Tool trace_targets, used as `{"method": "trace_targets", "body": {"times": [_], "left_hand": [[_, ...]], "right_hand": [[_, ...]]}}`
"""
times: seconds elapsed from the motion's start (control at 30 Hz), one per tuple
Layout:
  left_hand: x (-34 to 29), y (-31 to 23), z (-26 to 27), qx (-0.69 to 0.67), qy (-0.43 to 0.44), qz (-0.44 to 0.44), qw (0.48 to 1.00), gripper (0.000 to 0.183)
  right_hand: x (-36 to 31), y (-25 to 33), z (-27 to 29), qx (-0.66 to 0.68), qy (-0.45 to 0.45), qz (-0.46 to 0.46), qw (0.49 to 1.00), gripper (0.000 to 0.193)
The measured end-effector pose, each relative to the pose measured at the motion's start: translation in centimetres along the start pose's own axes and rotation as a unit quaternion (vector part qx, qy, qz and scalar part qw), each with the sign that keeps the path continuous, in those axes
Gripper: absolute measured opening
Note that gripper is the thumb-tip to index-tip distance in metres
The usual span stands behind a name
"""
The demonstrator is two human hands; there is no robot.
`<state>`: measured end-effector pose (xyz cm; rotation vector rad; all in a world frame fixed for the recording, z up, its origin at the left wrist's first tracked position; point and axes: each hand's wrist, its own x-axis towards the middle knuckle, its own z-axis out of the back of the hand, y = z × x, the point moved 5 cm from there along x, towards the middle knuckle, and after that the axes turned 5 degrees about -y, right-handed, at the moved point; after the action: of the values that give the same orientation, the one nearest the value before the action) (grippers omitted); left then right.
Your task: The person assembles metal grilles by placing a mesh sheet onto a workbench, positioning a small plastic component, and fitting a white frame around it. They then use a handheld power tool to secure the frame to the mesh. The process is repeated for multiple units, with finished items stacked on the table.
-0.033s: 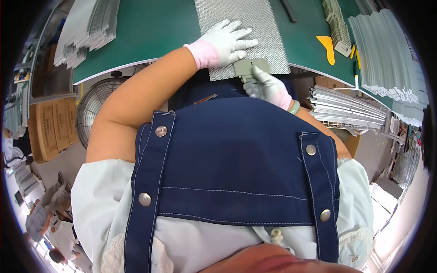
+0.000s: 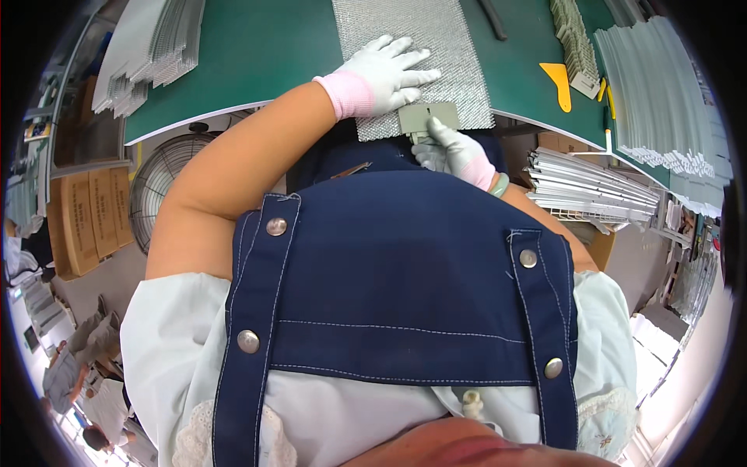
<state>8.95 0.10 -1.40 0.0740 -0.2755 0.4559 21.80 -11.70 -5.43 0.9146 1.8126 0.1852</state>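
A silver mesh panel [image 2: 432,35] with a fine raised pattern lies on the green bench top, its near end reaching past the bench edge. My left hand [image 2: 387,71], in a white glove with a pink cuff, rests flat on it with the fingers spread. At the panel's near end, my right hand [image 2: 455,148], gloved alike, pinches a flat grey-green rectangular plate [image 2: 420,117] with a small dark slot. The thumb lies on top of the plate; the other fingers are partly hidden beneath it. The plate overlaps the near edge of the mesh.
On the green bench [image 2: 257,54] stand stacked thin panels at left [image 2: 167,39] and right [image 2: 654,93]. A yellow scraper [image 2: 557,84], a row of grey-green plates [image 2: 574,39] and a dark bar [image 2: 492,17] lie right of the mesh. A fan [image 2: 159,183] stands below the bench.
My right hand and the plate have shifted very slightly left. The left hand stays flat on the mesh.
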Motion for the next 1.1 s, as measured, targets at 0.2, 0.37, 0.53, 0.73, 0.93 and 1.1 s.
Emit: {"method": "trace_targets", "body": {"times": [0.2, 0.37, 0.53, 0.73, 0.93, 1.1], "left_hand": [[0.4, -0.1, -0.1, 0.003, -0.004, -0.012, 1.000, 0.049], [0.7, -0.1, -0.3, 0.004, -0.002, 0.009, 1.000, 0.049], [1.0, 0.4, -0.9, 0.010, -0.017, 0.024, 1.000, 0.051], [1.8, 1.5, -0.9, 0.006, -0.020, 0.020, 1.000, 0.054], [2.3, 2.0, -1.5, 0.035, -0.025, 0.012, 0.999, 0.055], [1.0, -0.2, -1.1, 0.019, -0.006, 0.021, 1.000, 0.049]], "right_hand": [[1.9, -0.8, 2.0, -0.060, 0.014, 0.069, 0.996, 0.042], [1.8, -0.8, 2.0, -0.002, 0.000, 0.107, 0.994, 0.038], [2.0, 0.2, 1.8, 0.034, 0.034, 0.104, 0.993, 0.028], [2.1, 2.0, 0.9, 0.049, 0.045, 0.135, 0.989, 0.023], [2.7, 2.4, 0.9, 0.044, 0.045, 0.144, 0.988, 0.020], [0.8, 1.2, 1.4, 0.044, 0.012, 0.064, 0.997, 0.020]]}}
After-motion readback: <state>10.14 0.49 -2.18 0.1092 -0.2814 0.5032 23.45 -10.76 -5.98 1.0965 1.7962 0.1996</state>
